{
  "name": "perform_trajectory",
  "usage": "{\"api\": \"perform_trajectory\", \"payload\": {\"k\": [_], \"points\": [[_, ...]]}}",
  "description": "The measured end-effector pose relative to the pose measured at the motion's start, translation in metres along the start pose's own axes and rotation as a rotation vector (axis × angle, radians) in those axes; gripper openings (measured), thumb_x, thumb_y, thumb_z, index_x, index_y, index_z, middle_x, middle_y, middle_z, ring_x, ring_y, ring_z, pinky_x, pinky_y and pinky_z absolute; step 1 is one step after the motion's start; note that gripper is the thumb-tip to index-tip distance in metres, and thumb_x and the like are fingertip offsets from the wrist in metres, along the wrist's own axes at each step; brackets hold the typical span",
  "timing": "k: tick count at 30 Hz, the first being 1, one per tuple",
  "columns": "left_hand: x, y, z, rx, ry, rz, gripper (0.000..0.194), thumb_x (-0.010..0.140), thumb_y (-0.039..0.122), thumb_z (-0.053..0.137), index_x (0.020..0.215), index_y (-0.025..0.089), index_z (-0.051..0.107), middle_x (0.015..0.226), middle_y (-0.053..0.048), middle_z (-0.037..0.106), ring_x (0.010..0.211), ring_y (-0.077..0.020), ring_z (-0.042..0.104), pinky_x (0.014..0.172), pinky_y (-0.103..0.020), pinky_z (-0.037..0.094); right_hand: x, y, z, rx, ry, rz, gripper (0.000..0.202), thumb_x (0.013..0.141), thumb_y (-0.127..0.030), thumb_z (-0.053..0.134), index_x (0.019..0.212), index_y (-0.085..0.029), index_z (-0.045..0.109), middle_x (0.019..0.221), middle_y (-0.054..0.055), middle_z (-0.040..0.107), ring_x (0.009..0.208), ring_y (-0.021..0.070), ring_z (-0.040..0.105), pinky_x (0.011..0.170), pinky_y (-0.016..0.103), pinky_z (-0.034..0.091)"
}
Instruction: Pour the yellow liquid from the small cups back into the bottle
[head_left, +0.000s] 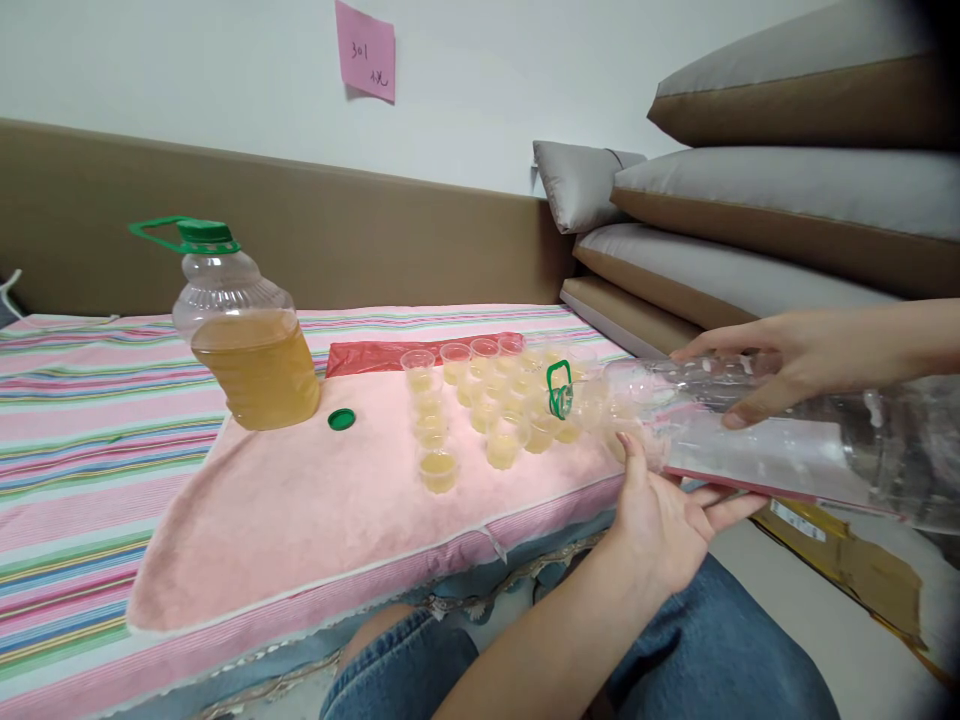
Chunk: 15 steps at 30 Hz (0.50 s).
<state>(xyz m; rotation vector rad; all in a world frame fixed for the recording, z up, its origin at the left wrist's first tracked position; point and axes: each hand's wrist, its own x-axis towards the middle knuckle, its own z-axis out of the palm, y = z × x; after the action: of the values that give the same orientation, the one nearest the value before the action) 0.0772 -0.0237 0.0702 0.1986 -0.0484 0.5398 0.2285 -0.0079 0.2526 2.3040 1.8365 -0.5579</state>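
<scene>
The right hand (795, 365) grips the clear bottle (750, 440) from above, the left hand (667, 525) props it with open fingers; near the cups (438, 470), slow tilting would limit splashes

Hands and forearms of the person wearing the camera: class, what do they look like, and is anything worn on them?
The left hand and right hand have slender fingers; no glove, ring or watch shows. No sleeve shows on the left forearm or right forearm.
</scene>
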Motion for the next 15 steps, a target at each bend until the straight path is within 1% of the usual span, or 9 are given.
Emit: {"api": "perform_trajectory", "payload": {"k": [4,6,9,15], "points": [[0.0005,-0.0004,-0.0004,-0.005,-0.001,0.002,0.087,0.093,0.069,0.015,0.145,0.008,0.048,0.146,-0.022,0.055,0.124,-0.0307,0.063,0.105,-0.043,0.052,0.0026,0.0014,-0.0017,-0.010,0.000,0.016,0.090,0.055,-0.069,0.079,0.135,-0.034,0.057,0.115,0.002,0.072,0.106,0.0337,0.067,0.087,0.037,0.057],[0.0006,-0.0006,-0.0003,-0.009,0.009,-0.001,0.087,0.093,0.070,0.015,0.145,0.008,0.048,0.146,-0.022,0.055,0.123,-0.0305,0.063,0.105,-0.042,0.052,0.0037,0.0031,-0.0025,-0.017,-0.003,0.012,0.090,0.057,-0.069,0.079,0.136,-0.035,0.056,0.118,0.001,0.071,0.109,0.0328,0.066,0.088,0.036,0.056],[0.0003,-0.0009,0.0002,-0.018,0.016,-0.004,0.086,0.093,0.070,0.016,0.145,0.008,0.048,0.145,-0.021,0.056,0.122,-0.0299,0.064,0.105,-0.042,0.052,0.0034,0.0030,-0.0035,-0.028,-0.013,0.017,0.092,0.058,-0.071,0.079,0.139,-0.034,0.053,0.126,0.001,0.068,0.114,0.0331,0.063,0.091,0.036,0.055],[0.0003,0.0000,0.0017,0.012,0.029,-0.004,0.086,0.094,0.070,0.016,0.144,0.009,0.050,0.145,-0.021,0.056,0.122,-0.0300,0.064,0.104,-0.041,0.053,-0.0017,-0.0029,-0.0004,0.002,0.005,0.038,0.096,0.054,-0.072,0.078,0.138,-0.031,0.055,0.126,0.004,0.068,0.116,0.0360,0.063,0.091,0.039,0.057]]}}
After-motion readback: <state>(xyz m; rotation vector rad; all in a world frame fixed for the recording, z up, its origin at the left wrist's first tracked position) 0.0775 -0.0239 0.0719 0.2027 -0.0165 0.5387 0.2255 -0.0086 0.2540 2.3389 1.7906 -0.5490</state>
